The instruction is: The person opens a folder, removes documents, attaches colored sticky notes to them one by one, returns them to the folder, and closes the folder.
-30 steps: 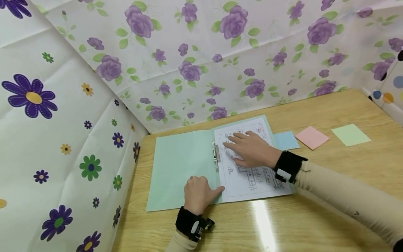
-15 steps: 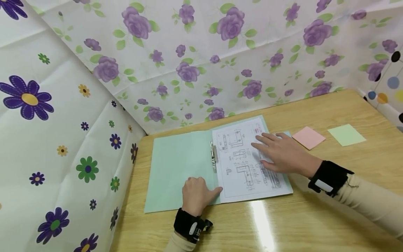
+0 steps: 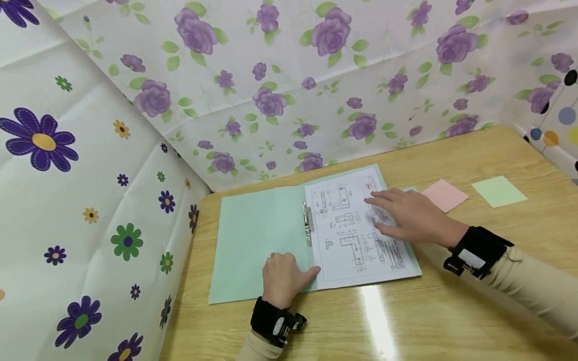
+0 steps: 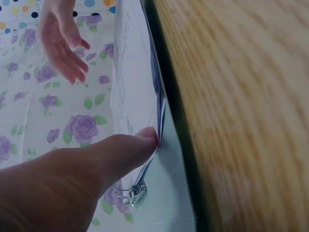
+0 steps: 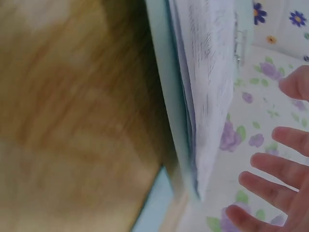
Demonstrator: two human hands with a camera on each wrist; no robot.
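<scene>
A pale green folder (image 3: 253, 235) lies spread on the wooden table. On its right half is a stack of white sheets (image 3: 334, 271) printed with technical drawings, beside a metal clip (image 3: 307, 223) at the fold. My left hand (image 3: 281, 281) rests on the folder's lower part, its thumb (image 4: 130, 147) touching the near left edge of the sheets. Its other fingers are partly hidden from view. Above the right side of the sheets hovers my right hand (image 3: 408, 215), fingers spread and holding nothing; the right wrist view shows a gap between these fingers (image 5: 275, 166) and the paper.
A blue paper square (image 5: 155, 203) lies against the folder's right side, mostly covered by my right hand in the head view. Farther right are a pink square (image 3: 444, 195) and a light green one (image 3: 498, 191). Flower-printed sheeting (image 3: 271, 75) walls the table's back and left.
My right hand has moved right across the sheets, from their middle to their right side, uncovering the drawings and covering most of the blue square. My left hand stays in place.
</scene>
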